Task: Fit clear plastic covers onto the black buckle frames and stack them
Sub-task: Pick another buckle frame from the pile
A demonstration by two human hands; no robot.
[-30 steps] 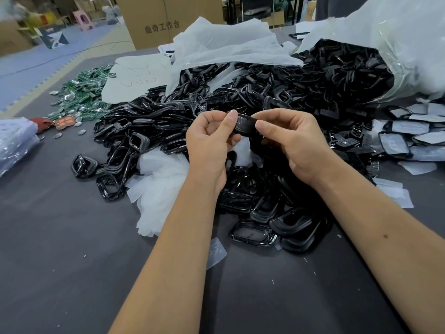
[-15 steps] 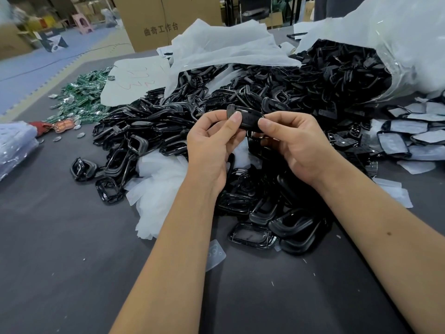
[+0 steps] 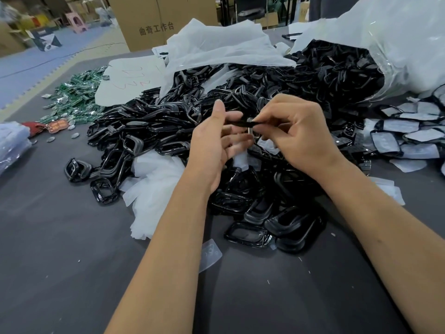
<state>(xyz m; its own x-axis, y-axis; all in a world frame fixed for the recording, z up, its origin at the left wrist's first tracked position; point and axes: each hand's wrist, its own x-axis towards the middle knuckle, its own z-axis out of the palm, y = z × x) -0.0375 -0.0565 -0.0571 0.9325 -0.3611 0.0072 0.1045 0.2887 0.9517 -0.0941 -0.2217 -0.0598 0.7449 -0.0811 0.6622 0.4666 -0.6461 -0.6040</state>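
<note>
Opened now, left hand (image 3: 216, 141); clear bag (image 3: 397, 44) spills black buckle frames (image 3: 337, 68).

Glossy black plastic buckle frames (image 3: 240, 97) heap on the dark grey felt desk (image 3: 60, 249). Crumpled white translucent plastic sheeting (image 3: 216, 47) lies near green foil-wrapped pieces (image 3: 74, 97) and a brown cardboard box (image 3: 154, 20) printed with dark characters.

Bare table (image 3: 60, 273) near the body; buckle heap (image 3: 277, 92) blocks beyond

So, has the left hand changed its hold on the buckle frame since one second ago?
Yes. The left hand has opened, fingers straight, and only the right hand pinches the buckle frame, above the same black pile.
</note>
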